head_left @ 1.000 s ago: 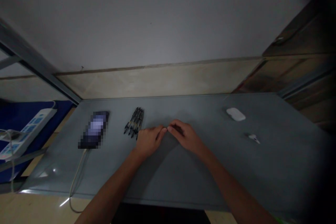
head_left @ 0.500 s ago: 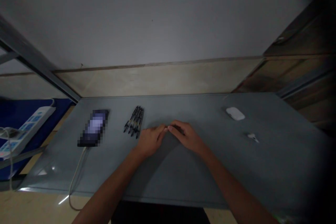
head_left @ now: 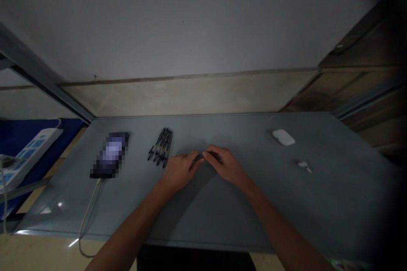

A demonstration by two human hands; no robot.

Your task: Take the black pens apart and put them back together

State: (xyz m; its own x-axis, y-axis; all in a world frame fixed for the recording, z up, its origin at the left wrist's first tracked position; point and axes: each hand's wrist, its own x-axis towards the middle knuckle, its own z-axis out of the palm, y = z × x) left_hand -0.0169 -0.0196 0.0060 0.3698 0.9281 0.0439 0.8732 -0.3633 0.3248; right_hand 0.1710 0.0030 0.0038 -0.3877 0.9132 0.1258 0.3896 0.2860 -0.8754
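Observation:
My left hand (head_left: 180, 171) and my right hand (head_left: 227, 167) meet above the middle of the grey table (head_left: 203, 216), fingertips almost touching. Between them runs a slim black pen (head_left: 199, 158), mostly covered by the fingers. Each hand pinches one part of it. Just left of my left hand, several black pens (head_left: 161, 146) lie side by side on the table.
A phone (head_left: 111, 154) with a pale cable (head_left: 87, 216) lies at the left. On the right are a white rounded case (head_left: 283, 137) and a small white object (head_left: 304, 166). Beyond the left edge sits a white power strip (head_left: 30, 154); a wall (head_left: 190, 93) stands behind.
More of the black pen shows between my hands, its dark body now visible along the fingers. Both hands stay nearly in place. The whole view has shifted slightly.

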